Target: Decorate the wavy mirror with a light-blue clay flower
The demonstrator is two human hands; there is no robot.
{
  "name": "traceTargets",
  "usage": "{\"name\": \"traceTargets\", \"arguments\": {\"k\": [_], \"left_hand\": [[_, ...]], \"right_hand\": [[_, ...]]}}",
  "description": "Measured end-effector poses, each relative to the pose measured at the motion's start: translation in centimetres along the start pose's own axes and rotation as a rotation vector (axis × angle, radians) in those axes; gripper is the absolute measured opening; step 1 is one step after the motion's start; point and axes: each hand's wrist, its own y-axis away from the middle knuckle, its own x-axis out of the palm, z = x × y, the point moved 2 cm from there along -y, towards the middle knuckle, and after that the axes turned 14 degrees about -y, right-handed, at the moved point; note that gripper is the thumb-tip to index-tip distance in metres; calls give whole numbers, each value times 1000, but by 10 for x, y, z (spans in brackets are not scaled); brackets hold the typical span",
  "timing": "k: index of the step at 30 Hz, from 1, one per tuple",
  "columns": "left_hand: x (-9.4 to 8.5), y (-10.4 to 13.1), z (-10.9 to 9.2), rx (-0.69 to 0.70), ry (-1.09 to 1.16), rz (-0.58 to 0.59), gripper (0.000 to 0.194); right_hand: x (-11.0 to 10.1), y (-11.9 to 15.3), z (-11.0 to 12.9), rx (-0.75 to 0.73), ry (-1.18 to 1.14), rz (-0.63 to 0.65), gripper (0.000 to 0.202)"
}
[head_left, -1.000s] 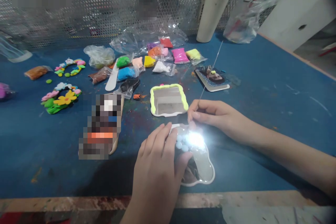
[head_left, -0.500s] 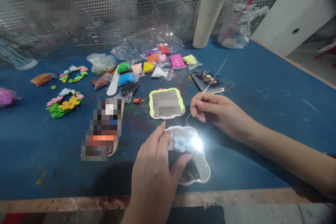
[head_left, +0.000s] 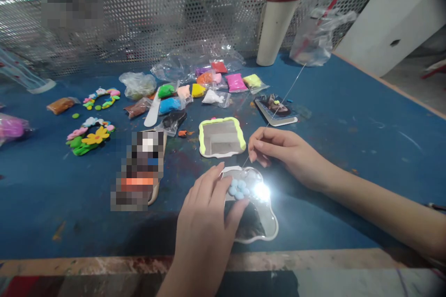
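A white-framed mirror (head_left: 266,227) lies flat near the table's front edge, with a bright light reflected in it. On its glass sits a light-blue clay flower (head_left: 239,189) of several round petals. My left hand (head_left: 209,209) rests over the mirror's left side, its thumb and index fingertips closed around the flower's edges. Pinched in my right hand (head_left: 270,146) is a thin metal rod (head_left: 296,78), slanting up and away; its lower tip points at the mirror's top rim. Just beyond lies a second mirror (head_left: 221,137), its frame partly covered in yellow-green clay.
Several bagged clay pieces (head_left: 170,105) and a white spatula (head_left: 152,112) lie farther back. Two clay-decorated rings (head_left: 95,137) and a phone (head_left: 158,167) are to the left. A small book (head_left: 278,113), a tumbler (head_left: 278,28) and a plastic bag (head_left: 310,48) stand right.
My left thumb and index finger have closed in on the blue flower. My right hand has shifted slightly left, bringing the rod's lower tip down to the mirror's top rim.
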Motion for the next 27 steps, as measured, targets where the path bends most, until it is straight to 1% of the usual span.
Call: {"name": "traceTargets", "arguments": {"k": [3, 6, 9, 11, 13, 18, 21, 24, 27], "left_hand": [[-1, -1, 1, 40, 18, 15, 26], [-3, -2, 3, 59, 34, 59, 27], [-4, -1, 4, 50, 64, 98, 31], [-4, -1, 5, 34, 84, 106, 38], [-3, 0, 5, 7, 88, 111, 40], [1, 1, 8, -57, 101, 83, 32], [0, 3, 10, -95, 120, 54, 28], [-1, 4, 10, -90, 129, 32, 25], [-2, 3, 10, -83, 137, 35, 24]], "right_hand": [[0, 0, 0, 3, 14, 5, 15], [0, 0, 0, 12, 20, 15, 14], [0, 1, 0, 25, 24, 26, 14], [1, 1, -1, 35, 24, 37, 14], [3, 2, -1, 46, 22, 53, 14], [7, 2, -1, 83, 32, 98, 14], [8, 2, -1, 92, 39, 104, 15], [7, 1, -2, 93, 44, 103, 15], [7, 0, -1, 92, 51, 103, 16]]}}
